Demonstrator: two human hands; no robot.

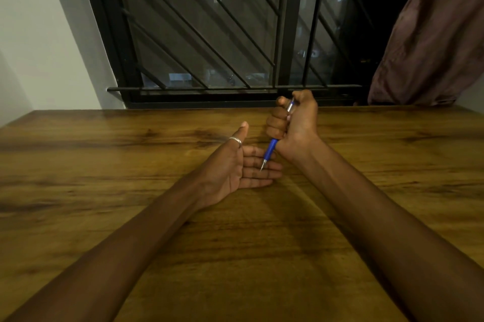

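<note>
Currently held: blue pen, tilted, silver top toward the far edge, tip pointing down.
Right hand: fist curled round the pen's barrel, thumb at the top end.
Left hand: fingers straight and together, palm turned toward the pen, holding nothing; silver ring on the thumb.
Pen tip: at the left fingers; contact cannot be told.
Table: wooden; both hands over it, nearer its far edge.
Behind far edge: barred window; curtain toward the right corner.
</note>
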